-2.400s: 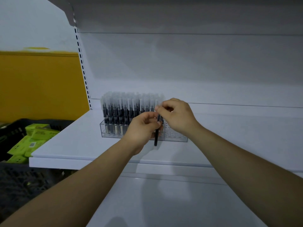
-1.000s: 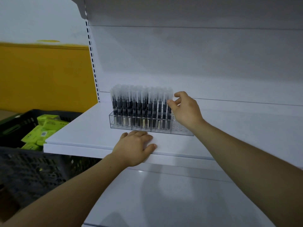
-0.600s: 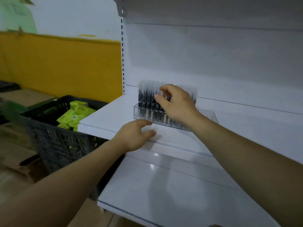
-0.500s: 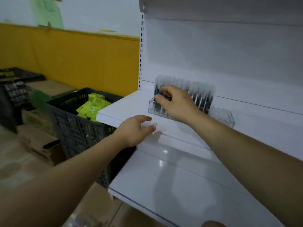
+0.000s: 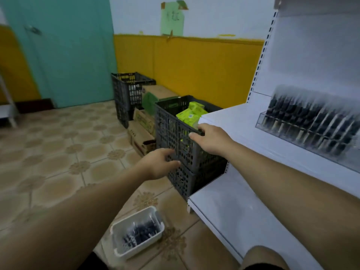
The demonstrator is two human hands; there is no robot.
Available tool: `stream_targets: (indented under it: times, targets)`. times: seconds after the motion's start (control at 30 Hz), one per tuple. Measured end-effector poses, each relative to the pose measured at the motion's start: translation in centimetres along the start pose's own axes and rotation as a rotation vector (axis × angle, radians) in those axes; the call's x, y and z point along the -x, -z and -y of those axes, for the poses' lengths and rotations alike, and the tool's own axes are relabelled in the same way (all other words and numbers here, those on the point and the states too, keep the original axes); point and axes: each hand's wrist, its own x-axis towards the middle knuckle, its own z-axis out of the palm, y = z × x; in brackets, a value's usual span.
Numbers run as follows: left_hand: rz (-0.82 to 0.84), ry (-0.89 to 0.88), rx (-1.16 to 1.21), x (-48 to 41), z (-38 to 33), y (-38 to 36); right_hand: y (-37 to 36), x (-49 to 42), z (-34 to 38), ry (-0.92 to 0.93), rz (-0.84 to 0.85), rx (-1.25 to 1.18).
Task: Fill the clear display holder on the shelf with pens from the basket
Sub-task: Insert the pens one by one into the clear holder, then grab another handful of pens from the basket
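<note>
left hand (image 5: pixel 159 162) slack | right hand (image 5: pixel 211 139) at latticed crate (image 5: pixel 171 131) — grip unclear | white basket (image 5: pixel 136 249) — dark pens (image 5: pixel 140 232)

Left hand (image 5: pixel 157 165) and right hand (image 5: pixel 211 141) bare, forearms bare; a knee (image 5: pixel 261 256) at lower right, dark cloth (image 5: pixel 93 263) at bottom edge.

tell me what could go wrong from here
The left hand and right hand are at the dark crate of green packets, not the white basket holding the pens, so wrong stock might get picked. That basket sits on the floor near the person's knee and could get kicked.
</note>
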Motion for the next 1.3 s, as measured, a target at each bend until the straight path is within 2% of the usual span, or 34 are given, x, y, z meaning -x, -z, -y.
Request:
stream_targets:
  times: [0.27, 0.5, 0.63, 0.9, 1.17, 1.3]
  targets:
    - [0.027, 0.231, 0.085, 3.0, 9.3, -0.3, -7.2, -2.1, 5.6, 0.067, 0.149, 0.034]
    - [0.111, 0.367, 0.076, 3.6, 18.8, -5.0, -17.1, -5.2, 8.2, 0.103, 0.346, 0.076]
    - [0.186, 0.458, 0.057, 2.2, 23.2, -9.1, -23.9, -7.7, 6.3, 0.091, 0.462, 0.078]
    - [0.317, 0.592, 0.167, -2.1, 30.3, -18.8, -37.6, -11.3, -1.0, 0.005, 0.683, 0.065]
    - [0.37, 0.767, 0.389, -6.7, 37.2, -29.6, -50.3, -13.0, -7.0, -0.116, 0.873, 0.046]
    - [0.361, 0.822, 0.44, -8.1, 39.7, -33.8, -55.0, -14.2, -8.2, -0.174, 0.906, 0.03]
